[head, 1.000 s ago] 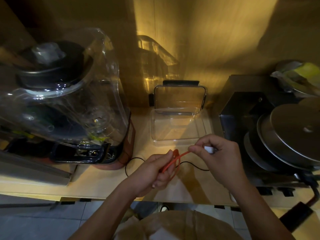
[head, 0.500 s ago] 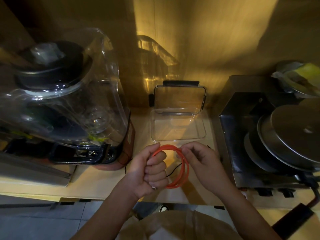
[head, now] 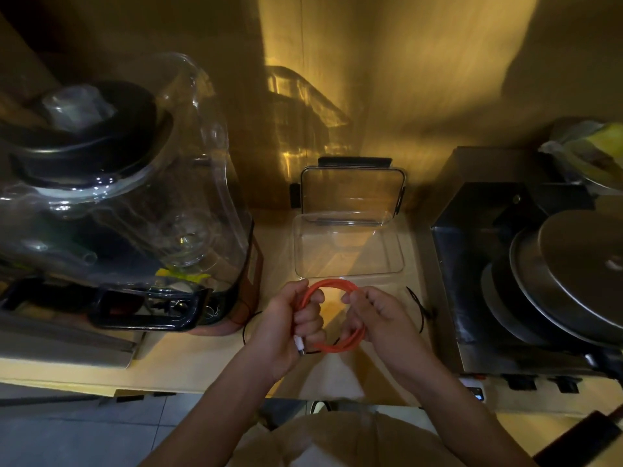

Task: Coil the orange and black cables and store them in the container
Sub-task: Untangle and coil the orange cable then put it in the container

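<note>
Right in front of the open container [head: 349, 264], the orange cable [head: 332, 285] is now a proper round coil held up just above the desk [head: 188, 358]. A second ago it was only a small pinched loop with the right hand pulling the tail out sideways, so the winding has basically finished in that short stretch. The left hand [head: 291, 326] is closed tight around the left side of the coil, with a white plug end poking out below the fist. The right hand [head: 377, 318] is gripping the opposite side, fingers curled over the strands. The black cable [head: 419, 310] is still loose on the desk, trailing out on both sides of the hands, so that one hasn't been touched yet. My guess is the orange coil can go straight into the container now, which sits empty with its lid [head: 352, 192] propped up behind. About half done, I'd say.
</note>
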`<state>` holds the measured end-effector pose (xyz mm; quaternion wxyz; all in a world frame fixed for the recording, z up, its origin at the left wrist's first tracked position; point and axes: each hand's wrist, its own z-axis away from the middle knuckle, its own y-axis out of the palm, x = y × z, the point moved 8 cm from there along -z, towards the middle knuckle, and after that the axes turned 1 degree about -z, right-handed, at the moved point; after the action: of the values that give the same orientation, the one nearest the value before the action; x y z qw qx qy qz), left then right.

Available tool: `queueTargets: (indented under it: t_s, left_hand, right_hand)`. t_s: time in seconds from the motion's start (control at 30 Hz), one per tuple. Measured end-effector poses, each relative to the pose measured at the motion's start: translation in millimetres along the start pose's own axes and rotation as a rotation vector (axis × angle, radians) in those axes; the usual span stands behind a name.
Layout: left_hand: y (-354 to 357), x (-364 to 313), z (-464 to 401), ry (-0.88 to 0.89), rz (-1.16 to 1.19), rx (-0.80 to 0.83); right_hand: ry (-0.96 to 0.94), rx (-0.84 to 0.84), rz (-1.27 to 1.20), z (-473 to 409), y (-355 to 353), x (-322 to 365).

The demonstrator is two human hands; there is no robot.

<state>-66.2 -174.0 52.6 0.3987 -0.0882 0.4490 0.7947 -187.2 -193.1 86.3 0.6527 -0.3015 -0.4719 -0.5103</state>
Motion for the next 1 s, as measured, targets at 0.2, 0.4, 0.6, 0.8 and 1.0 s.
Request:
queueTargets:
  t_s: [0.2,0.4,0.6,0.8,1.0]
  left_hand:
    - [-7.0,-16.1,-8.0,0.139,-0.372,-0.076]
    - [-13.2,-22.3,-30.3,0.154,-0.759,-0.202]
    - [-18.9,-50.3,-60.4,0.275,-0.804,-0.405]
    - [-30.6,-73.5,-94.4,0.382,-0.713,-0.590]
    - [-36.0,-75.9,-136.0,0.342,-0.717,-0.718]
  right_hand:
    - [0.044,-0.114,-0.006,-31.0,-17.9,-5.6]
    - [0.073,-0.190,0.035,-67.7,-26.2,-17.6]
    - [0.104,-0.286,-0.008,-111.8,-29.3,-25.3]
    - [0.097,-0.281,0.051,-152.4,-42.1,-28.8]
    - [0.200,-0.366,-0.045,-190.6,-55.9,-41.4]
